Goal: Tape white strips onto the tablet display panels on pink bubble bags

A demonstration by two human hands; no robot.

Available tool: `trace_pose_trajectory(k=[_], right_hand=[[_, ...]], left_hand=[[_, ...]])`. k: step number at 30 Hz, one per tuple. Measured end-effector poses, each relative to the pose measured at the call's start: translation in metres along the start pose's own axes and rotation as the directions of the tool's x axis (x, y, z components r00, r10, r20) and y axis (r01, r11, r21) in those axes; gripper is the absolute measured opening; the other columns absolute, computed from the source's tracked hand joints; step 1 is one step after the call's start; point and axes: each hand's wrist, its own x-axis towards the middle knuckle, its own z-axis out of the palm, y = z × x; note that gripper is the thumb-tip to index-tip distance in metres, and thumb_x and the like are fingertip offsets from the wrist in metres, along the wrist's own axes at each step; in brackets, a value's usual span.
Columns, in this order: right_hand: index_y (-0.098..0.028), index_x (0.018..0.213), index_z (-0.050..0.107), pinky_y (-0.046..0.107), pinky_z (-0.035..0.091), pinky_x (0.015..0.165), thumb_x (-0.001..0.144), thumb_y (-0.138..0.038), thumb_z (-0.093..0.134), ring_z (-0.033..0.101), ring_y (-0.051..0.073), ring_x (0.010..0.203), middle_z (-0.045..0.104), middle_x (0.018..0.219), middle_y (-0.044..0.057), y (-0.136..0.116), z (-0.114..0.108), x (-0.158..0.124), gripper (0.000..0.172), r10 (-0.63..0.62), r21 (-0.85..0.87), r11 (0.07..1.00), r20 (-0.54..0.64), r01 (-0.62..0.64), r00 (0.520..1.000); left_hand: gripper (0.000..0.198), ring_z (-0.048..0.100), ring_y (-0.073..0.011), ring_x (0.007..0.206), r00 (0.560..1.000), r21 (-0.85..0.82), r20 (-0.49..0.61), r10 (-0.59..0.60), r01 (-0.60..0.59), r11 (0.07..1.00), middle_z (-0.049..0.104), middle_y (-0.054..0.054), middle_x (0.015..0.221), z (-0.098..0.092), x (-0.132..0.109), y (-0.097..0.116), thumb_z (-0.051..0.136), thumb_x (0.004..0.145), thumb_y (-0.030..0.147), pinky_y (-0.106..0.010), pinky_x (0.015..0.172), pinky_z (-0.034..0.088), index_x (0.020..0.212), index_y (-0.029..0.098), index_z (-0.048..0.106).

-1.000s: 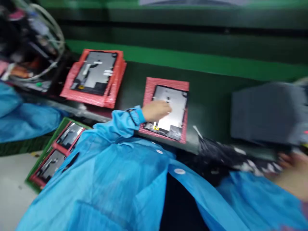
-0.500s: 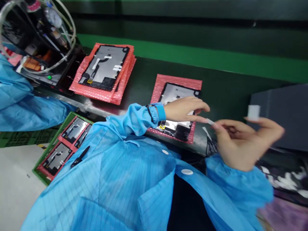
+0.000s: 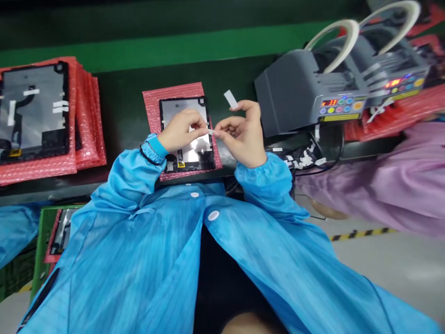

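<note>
A short strip of white tape [image 3: 210,132] is stretched between my two hands. My left hand [image 3: 182,131] pinches its left end, with the fingers closed. The thumb and a finger of my right hand [image 3: 246,137] close on the other end. A second piece of white tape [image 3: 230,99] sticks up from the raised index fingertip of my right hand. Below my hands lies a tablet screen panel [image 3: 194,148], grey-backed with a black frame, on a pink bubble-wrap sheet [image 3: 153,99]. My left hand covers part of the panel.
At left, another panel [image 3: 41,116] lies on a stack of pink bubble-wrap bags [image 3: 88,134]. Two grey tape dispensers [image 3: 292,93] stand at right, with tape scraps [image 3: 306,157] below. A co-worker's purple sleeve [image 3: 389,181] is nearby. A green crate [image 3: 41,246] is at lower left.
The view has swung right, bringing the tape dispensers into sight. My hands have moved back over the panel, still holding the strip between them.
</note>
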Motion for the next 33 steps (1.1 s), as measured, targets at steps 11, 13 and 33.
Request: trace_pose_trajectory(k=[11, 13, 33], right_hand=[[-0.03, 0.107, 0.037, 0.036, 0.055, 0.067, 0.076, -0.06, 0.075, 0.066, 0.017, 0.073, 0.067, 0.081, -0.003, 0.013, -0.007, 0.0, 0.057, 0.085, 0.01, 0.996, -0.012, -0.085, 0.996], [-0.031, 0.103, 0.036, 0.036, 0.053, 0.066, 0.076, -0.06, 0.074, 0.065, 0.017, 0.07, 0.066, 0.078, -0.004, 0.014, -0.003, 0.002, 0.054, 0.133, -0.004, 0.991, -0.016, -0.133, 0.991], [-0.027, 0.092, 0.027, 0.032, 0.048, 0.061, 0.064, -0.01, 0.068, 0.057, 0.013, 0.054, 0.062, 0.061, -0.012, 0.064, 0.012, 0.007, 0.052, 0.312, -0.045, 0.947, -0.124, -0.319, 0.942]], left_hand=[[0.028, 0.061, -0.015, 0.078, 0.99, -0.048, -0.02, -0.14, 0.139, 0.989, 0.064, -0.002, 0.077, 0.01, 0.002, -0.004, 0.064, 0.09, 0.04, -0.029, 0.077, 0.049, 0.074, 0.017, 0.061], [0.027, 0.061, -0.0152, 0.078, 0.987, -0.044, -0.019, -0.157, 0.156, 0.987, 0.064, -0.002, 0.077, 0.012, 0.003, -0.004, 0.064, 0.089, 0.039, -0.029, 0.077, 0.05, 0.075, 0.017, 0.062], [0.018, 0.052, -0.0348, 0.118, 0.896, 0.294, -0.014, -0.444, 0.428, 0.854, 0.066, -0.012, 0.104, 0.054, 0.014, -0.005, 0.06, 0.089, 0.028, -0.053, 0.104, 0.037, 0.077, 0.017, 0.065]])
